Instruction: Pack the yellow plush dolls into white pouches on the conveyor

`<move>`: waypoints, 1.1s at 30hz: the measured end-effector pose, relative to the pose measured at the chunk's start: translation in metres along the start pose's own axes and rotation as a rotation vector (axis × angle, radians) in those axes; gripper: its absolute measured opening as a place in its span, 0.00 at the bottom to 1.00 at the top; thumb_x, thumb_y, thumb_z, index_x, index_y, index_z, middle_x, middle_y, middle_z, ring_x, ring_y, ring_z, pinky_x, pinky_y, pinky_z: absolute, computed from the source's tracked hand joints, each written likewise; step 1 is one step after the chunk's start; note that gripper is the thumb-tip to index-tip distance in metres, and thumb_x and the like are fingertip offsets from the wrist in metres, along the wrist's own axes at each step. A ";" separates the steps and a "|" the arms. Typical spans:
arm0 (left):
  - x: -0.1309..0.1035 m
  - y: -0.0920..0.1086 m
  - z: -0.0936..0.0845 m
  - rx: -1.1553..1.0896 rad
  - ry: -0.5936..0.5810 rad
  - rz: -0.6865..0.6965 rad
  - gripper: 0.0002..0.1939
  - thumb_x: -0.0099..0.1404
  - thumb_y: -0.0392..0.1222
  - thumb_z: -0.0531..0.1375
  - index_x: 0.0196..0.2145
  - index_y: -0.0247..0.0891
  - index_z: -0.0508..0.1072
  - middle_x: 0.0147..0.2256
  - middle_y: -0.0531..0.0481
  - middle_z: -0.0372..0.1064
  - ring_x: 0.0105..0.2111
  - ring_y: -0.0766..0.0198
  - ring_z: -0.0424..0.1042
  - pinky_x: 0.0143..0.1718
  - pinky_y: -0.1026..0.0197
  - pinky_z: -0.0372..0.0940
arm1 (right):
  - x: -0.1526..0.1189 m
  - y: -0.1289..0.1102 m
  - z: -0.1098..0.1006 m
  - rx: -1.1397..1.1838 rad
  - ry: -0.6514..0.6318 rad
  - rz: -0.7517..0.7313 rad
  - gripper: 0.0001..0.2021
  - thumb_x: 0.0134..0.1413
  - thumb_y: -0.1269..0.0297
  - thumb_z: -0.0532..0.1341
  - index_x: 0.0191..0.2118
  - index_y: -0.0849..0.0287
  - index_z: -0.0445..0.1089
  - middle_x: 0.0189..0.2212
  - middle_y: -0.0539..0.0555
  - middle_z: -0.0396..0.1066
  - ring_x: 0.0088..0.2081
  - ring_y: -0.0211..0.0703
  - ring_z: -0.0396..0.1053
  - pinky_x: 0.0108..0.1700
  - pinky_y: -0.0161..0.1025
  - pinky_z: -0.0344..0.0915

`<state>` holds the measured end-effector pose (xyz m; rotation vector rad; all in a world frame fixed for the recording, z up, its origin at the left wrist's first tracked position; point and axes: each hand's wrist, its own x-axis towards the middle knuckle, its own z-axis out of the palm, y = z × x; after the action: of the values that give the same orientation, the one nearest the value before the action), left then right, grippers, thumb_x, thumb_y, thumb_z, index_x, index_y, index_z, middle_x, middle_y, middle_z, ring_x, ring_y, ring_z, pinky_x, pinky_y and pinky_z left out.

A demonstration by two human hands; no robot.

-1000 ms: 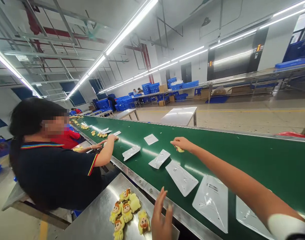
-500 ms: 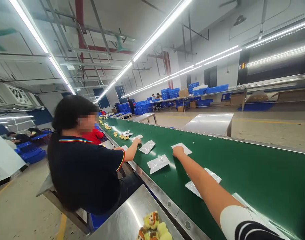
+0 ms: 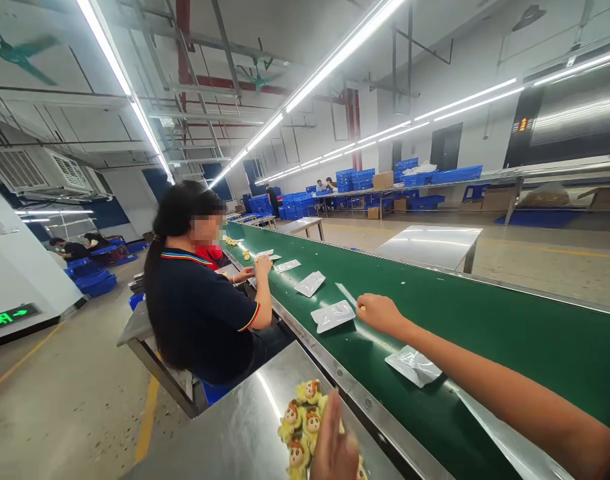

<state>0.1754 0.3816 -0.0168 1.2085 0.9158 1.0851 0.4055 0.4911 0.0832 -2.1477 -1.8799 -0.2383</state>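
Note:
My right hand (image 3: 379, 313) reaches out over the green conveyor belt (image 3: 485, 313), fingers curled, with a sliver of a small yellow toy (image 3: 363, 308) showing at the fingertips. It hovers just right of a clear plastic bag (image 3: 333, 315); another bag (image 3: 413, 365) lies under my forearm. My left hand (image 3: 335, 443) is at the bottom edge, blurred, fingers apart, over a pile of yellow plush toys (image 3: 301, 417) on the steel table (image 3: 235, 433).
A seated co-worker (image 3: 199, 313) in a dark shirt is on the left, with hands (image 3: 259, 265) at the belt edge. More bags (image 3: 311, 283) lie farther up the belt. Blue crates (image 3: 359, 179) and steel tables (image 3: 429, 239) stand beyond.
My right hand has pulled back from the far white bag to beside a nearer clear bag. My left hand has come back into view over the toys. The bags have moved along the belt.

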 end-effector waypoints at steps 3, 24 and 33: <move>0.006 0.020 0.027 -0.231 0.094 0.095 0.39 0.51 0.57 0.65 0.59 0.43 0.61 0.64 0.45 0.50 0.64 0.54 0.46 0.59 0.59 0.54 | -0.083 -0.029 -0.005 0.037 0.049 -0.279 0.10 0.60 0.66 0.52 0.35 0.57 0.70 0.35 0.51 0.70 0.36 0.37 0.67 0.36 0.33 0.58; -0.070 -0.010 -0.002 -0.114 -0.046 -0.008 0.32 0.47 0.59 0.67 0.43 0.31 0.76 0.37 0.39 0.77 0.43 0.47 0.73 0.47 0.50 0.65 | -0.196 -0.050 -0.052 0.292 -0.065 -0.596 0.10 0.55 0.57 0.59 0.29 0.56 0.72 0.31 0.49 0.71 0.32 0.38 0.69 0.30 0.32 0.54; -0.075 -0.020 0.007 0.064 -0.003 0.036 0.23 0.45 0.54 0.69 0.31 0.31 0.77 0.28 0.45 0.75 0.32 0.56 0.73 0.36 0.58 0.65 | -0.175 -0.033 -0.054 0.917 -0.158 -0.052 0.07 0.60 0.63 0.48 0.41 0.56 0.58 0.29 0.48 0.68 0.26 0.34 0.65 0.29 0.31 0.59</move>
<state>0.1661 0.3070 -0.0370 1.2832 0.9354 1.0891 0.3511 0.3131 0.0850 -1.4984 -1.6352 0.6749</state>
